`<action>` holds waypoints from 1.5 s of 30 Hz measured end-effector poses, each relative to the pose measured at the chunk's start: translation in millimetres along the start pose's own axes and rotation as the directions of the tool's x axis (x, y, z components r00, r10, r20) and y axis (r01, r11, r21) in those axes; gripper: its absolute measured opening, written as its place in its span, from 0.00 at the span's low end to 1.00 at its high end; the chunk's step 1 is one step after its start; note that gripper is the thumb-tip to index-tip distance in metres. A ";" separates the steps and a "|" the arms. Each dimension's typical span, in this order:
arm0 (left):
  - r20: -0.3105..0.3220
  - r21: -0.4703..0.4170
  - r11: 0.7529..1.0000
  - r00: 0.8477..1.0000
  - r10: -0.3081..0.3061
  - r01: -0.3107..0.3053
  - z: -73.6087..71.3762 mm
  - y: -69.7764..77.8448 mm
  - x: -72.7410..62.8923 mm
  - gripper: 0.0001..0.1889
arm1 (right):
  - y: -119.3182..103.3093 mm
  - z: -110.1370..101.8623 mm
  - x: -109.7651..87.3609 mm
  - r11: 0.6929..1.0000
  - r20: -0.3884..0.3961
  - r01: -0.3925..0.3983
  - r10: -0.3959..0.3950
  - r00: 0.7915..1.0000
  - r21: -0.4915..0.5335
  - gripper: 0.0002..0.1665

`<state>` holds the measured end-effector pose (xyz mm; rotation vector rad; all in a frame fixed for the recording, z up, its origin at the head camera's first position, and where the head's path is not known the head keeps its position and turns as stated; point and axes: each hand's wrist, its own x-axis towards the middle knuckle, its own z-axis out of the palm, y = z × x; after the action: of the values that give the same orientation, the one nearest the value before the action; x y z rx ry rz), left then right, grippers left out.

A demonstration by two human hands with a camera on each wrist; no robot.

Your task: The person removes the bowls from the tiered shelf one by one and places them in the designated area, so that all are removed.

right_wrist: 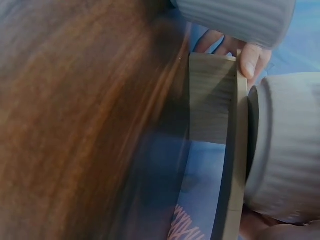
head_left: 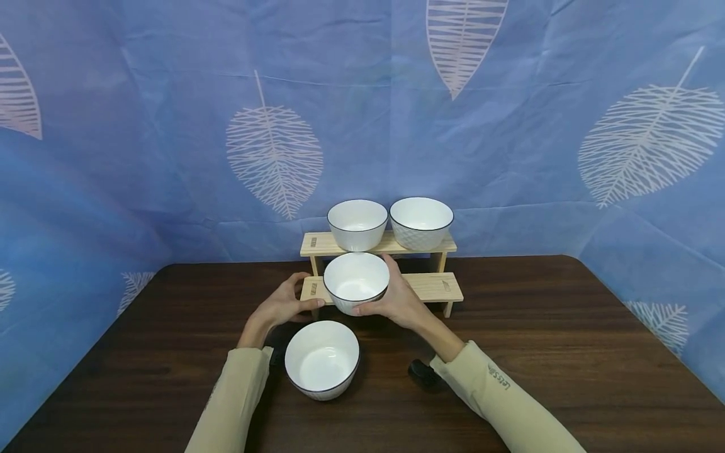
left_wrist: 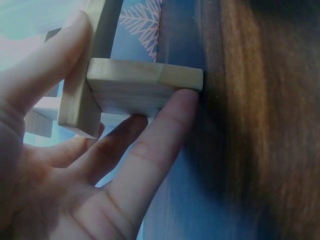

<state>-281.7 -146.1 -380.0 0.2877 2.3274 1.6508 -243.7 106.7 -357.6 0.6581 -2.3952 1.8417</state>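
My right hand point(head_left: 396, 299) holds a white bowl point(head_left: 357, 277) with a dark rim, thumb at the front and fingers round its right side. In the right wrist view this bowl point(right_wrist: 285, 145) is close over the lower wooden step of a two-tier rack point(head_left: 430, 287). My left hand point(head_left: 287, 302) grips that step's left end. The left wrist view shows the thumb on the board and fingertips against the wooden leg point(left_wrist: 145, 82). A second white bowl point(head_left: 323, 360) stands upright on the table between my forearms.
Two more white bowls point(head_left: 358, 224) stand side by side on the rack's upper step point(head_left: 320, 244). Behind the dark wooden table point(head_left: 538, 352) hangs a blue cloth point(head_left: 362, 126) with white leaf prints. A black object point(head_left: 423, 374) shows by the right sleeve.
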 end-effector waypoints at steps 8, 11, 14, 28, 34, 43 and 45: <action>0.016 -0.027 1.000 1.000 -0.003 0.003 1.0 -2.3 2.5 0.40 | -0.4 -4.4 -5.4 0.993 -0.052 -0.064 0.059 0.997 -0.101 0.66; 0.018 -0.023 1.000 1.000 -0.005 0.005 0.6 -1.8 1.7 0.40 | -1.7 -6.8 -8.9 0.989 -0.064 -0.070 0.062 0.996 -0.128 0.65; 0.015 -0.015 1.000 1.000 -0.007 0.008 0.4 -0.9 1.8 0.39 | -3.5 -10.8 -12.4 0.988 -0.074 -0.073 0.063 0.995 -0.138 0.64; -0.002 0.000 1.000 1.000 -0.005 0.005 1.1 -1.9 1.8 0.39 | -7.3 -34.0 -30.7 0.988 -0.059 -0.074 0.066 0.996 -0.139 0.65; -0.004 0.003 1.000 1.000 -0.004 0.004 0.5 -1.0 0.9 0.39 | -8.9 -37.0 -39.6 0.987 -0.043 -0.064 0.058 0.997 -0.145 0.66; -0.002 -0.006 1.000 1.000 0.002 -0.002 -0.7 1.1 1.7 0.38 | -9.3 -40.5 -48.9 0.986 -0.028 -0.048 0.044 0.999 -0.158 0.66; -0.008 -0.007 1.000 1.000 -0.007 0.007 -0.8 1.9 2.2 0.38 | -9.5 -41.8 -51.1 0.985 -0.023 -0.044 0.041 0.999 -0.170 0.66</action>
<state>-284.0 -145.5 -378.2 0.2722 2.3250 1.6595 -202.9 159.1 -351.7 0.5753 -2.5356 1.6251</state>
